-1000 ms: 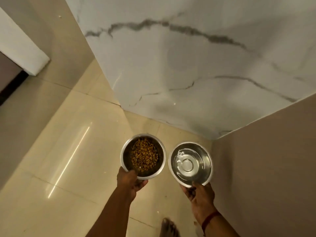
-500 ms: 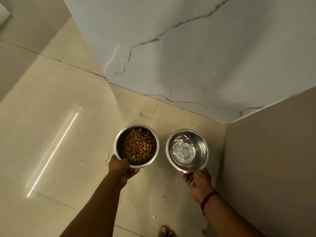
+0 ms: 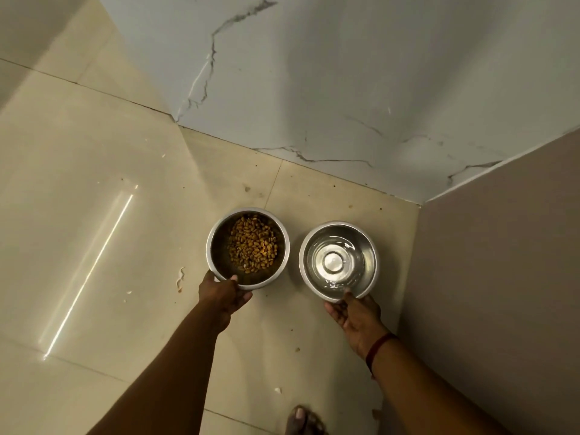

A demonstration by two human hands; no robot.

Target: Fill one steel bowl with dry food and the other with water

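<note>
1. The food bowl [image 3: 219, 250], a steel one, sits low in the floor corner with a heap of brown dry food [image 3: 253, 248] lying toward its 1 o'clock side.
2. The water bowl [image 3: 369, 253], also steel, is just beside it at 3 o'clock, a narrow gap between the rims; clear water [image 3: 342, 246] covers its bottom.
3. Whether either bowl rests on the floor tiles [image 3: 131, 233] cannot be told.
4. The left hand [image 3: 222, 295] reaches out on a straight forearm and pinches the food bowl's rim at 6 o'clock, thumb over the edge, fingers curled beneath.
5. The food bowl lies at 12 o'clock from that hand.
6. The right hand [image 3: 353, 315], palm turned inward, grips the water bowl's rim at 6 o'clock, thumb tip on the edge and fingers under the wall.
7. The water bowl lies at 12 o'clock from it.
8. A red wrist band [image 3: 378, 351] circles the right wrist.
9. Count: two bowls, two hands, one band, one bare foot [image 3: 301, 420] at 6 o'clock of the view.
10. A veined marble panel [image 3: 345, 89] stands at 12 o'clock, a plain beige wall [image 3: 502, 277] at 3 o'clock.
11. A pale scrap [image 3: 179, 279] lies at 9 o'clock of the left hand, beyond it a bright light streak [image 3: 91, 271].
</note>
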